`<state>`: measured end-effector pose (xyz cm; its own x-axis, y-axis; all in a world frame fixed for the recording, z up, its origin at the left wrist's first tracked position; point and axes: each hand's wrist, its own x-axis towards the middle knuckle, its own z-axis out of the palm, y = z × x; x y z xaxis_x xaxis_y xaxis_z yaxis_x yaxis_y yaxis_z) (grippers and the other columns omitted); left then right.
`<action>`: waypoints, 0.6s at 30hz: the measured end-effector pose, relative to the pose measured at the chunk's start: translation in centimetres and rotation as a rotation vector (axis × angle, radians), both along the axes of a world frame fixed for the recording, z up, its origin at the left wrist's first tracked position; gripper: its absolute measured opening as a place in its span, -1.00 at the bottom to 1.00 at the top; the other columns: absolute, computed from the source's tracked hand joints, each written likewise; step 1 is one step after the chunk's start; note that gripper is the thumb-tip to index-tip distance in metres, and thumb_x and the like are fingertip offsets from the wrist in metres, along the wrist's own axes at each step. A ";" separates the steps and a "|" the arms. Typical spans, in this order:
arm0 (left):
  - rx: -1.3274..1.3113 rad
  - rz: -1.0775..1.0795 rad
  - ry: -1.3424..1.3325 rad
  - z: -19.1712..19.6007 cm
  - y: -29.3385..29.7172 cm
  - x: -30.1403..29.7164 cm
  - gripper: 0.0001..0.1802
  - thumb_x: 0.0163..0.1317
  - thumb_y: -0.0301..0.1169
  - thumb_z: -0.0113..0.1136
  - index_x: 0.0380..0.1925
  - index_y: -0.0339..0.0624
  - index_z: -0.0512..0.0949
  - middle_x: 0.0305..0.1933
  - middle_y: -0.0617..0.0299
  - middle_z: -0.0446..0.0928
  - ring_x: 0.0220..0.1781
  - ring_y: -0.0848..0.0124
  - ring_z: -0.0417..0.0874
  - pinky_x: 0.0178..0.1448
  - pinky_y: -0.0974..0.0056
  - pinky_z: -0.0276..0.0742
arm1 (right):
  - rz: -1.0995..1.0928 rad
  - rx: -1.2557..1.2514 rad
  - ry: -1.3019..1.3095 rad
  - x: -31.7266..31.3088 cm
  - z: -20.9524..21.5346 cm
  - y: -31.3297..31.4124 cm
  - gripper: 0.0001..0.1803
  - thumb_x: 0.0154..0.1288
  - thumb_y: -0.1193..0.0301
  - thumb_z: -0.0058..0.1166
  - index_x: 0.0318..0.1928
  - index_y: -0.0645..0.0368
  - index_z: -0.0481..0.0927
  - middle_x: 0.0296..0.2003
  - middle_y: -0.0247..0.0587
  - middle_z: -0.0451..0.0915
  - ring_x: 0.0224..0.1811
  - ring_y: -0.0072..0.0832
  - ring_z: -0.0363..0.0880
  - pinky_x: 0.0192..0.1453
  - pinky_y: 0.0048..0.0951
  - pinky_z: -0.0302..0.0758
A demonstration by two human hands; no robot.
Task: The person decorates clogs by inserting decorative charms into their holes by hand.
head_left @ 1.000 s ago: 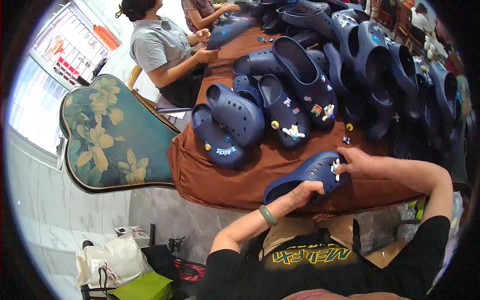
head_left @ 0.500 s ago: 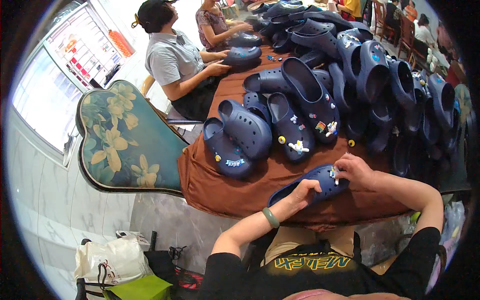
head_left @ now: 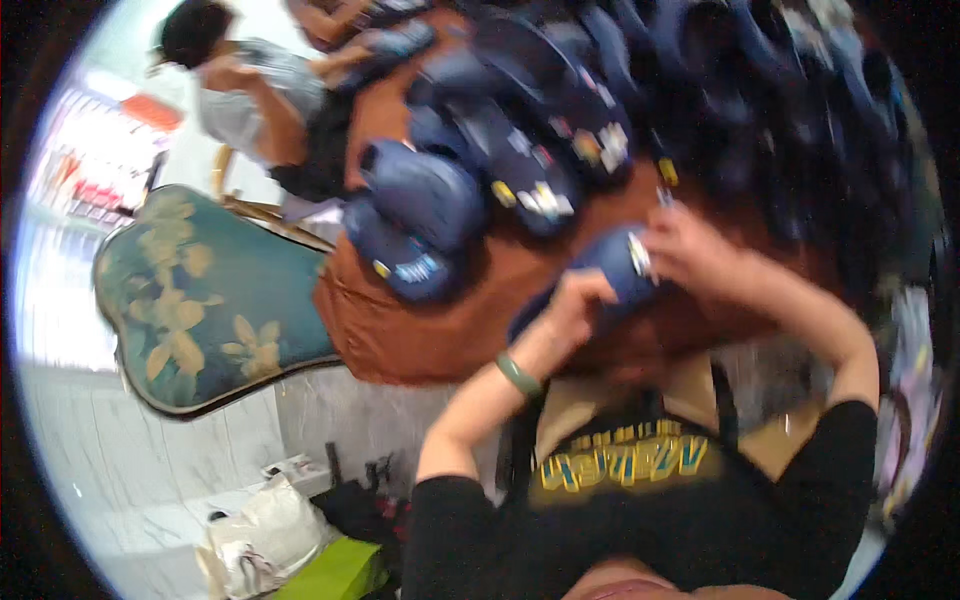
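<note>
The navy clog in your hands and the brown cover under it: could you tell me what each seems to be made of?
The navy clog, held by the left hand and right hand, looks like moulded foam or rubber: thick, smooth, matte and seamless, though blur hides detail. The brown cover looks like soft woven cloth, since it drapes and folds over the table edge.

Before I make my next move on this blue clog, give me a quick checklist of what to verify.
1. Left hand holds the blue clog: ok.
2. Right hand at the clog's front end: ok.
3. Small charm at the right fingertips seated: cannot tell, picture blurred.
4. Clog over the brown tablecloth: ok.
5. Other clogs lie apart from the hands: ok.
</note>
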<state>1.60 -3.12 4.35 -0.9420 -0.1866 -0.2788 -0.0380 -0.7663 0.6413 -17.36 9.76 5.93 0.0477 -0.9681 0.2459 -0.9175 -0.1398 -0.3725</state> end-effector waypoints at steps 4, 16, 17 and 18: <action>0.065 0.084 0.015 -0.7 -0.2 1.1 -0.42 -0.31 -0.62 0.08 -0.09 -0.38 0.48 -0.06 0.07 0.54 0.02 0.23 0.56 0.18 0.21 0.45 | -0.101 -0.149 -0.217 1.5 -1.1 0.9 -0.71 0.09 0.44 0.22 -0.16 0.23 0.52 -0.17 -0.09 0.46 -0.03 -0.13 0.40 0.05 -0.24 0.38; -0.236 0.029 -0.069 -1.9 3.1 3.1 -0.39 -0.29 -0.61 0.23 -0.05 -0.31 0.47 -0.02 0.16 0.51 0.02 0.32 0.54 0.13 0.26 0.44 | -0.355 -0.067 -0.951 3.1 -3.2 9.2 -0.84 0.27 0.53 0.08 -0.14 0.30 0.58 -0.22 -0.36 0.56 -0.16 -0.63 0.52 -0.11 -0.53 0.48; -0.215 0.107 0.023 -2.0 3.2 2.7 -0.41 -0.29 -0.62 0.21 -0.07 -0.32 0.48 -0.06 0.15 0.53 0.00 0.30 0.55 0.15 0.24 0.44 | -0.364 -0.064 -0.957 3.6 -3.2 9.4 -0.84 0.27 0.53 0.08 -0.14 0.30 0.58 -0.22 -0.36 0.56 -0.16 -0.63 0.52 -0.11 -0.53 0.48; -0.158 0.094 -0.035 -2.0 2.8 2.8 -0.45 -0.26 -0.62 0.16 -0.09 -0.35 0.48 -0.08 0.13 0.54 -0.01 0.27 0.56 0.15 0.23 0.43 | -0.366 -0.048 -0.939 4.2 -3.1 9.5 -0.85 0.25 0.55 0.10 -0.16 0.29 0.58 -0.23 -0.33 0.56 -0.15 -0.60 0.52 -0.09 -0.53 0.47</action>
<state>4.37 -0.35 2.34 -0.9086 -0.3176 -0.2713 0.0046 -0.6571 0.7538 -13.18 19.22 2.84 -0.4835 -0.8725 0.0699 -0.2454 0.0585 -0.9677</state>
